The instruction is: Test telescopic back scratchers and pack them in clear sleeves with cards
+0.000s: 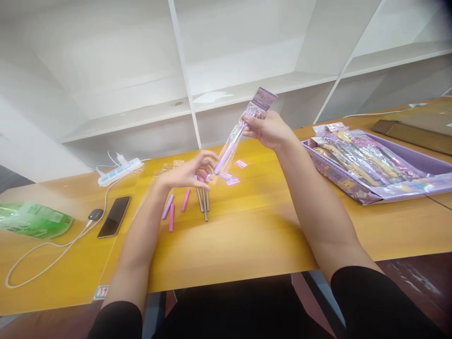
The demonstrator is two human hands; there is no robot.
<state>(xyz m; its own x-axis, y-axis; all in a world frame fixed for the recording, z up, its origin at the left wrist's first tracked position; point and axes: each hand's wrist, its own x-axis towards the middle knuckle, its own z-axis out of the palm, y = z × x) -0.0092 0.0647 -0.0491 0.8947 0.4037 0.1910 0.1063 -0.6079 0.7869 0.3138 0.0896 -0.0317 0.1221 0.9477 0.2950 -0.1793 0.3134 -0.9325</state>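
A purple back scratcher (226, 153), with a metal shaft and a pronged head, sits tilted inside a clear plastic bag under a purple header card (264, 98). My right hand (270, 129) is closed around its upper end, just below the card. By the bag's lower end is my left hand (192, 172), its fingers curved and apart; whether it touches the plastic I cannot tell. Under and in front of that hand lie several metal rods (205, 207), their far ends partly hidden. Pink handles (172, 217) and a purple handle (168, 207) lie beside them.
At the right stands a purple display box (406, 146) full of bagged back scratchers, with brown cardboard (416, 129) behind it. Small printed cards (241, 164) lie mid-table. Leftward are a phone (115, 216), a power strip (120, 172), a white cable (67, 245) and a green bag (38, 221).
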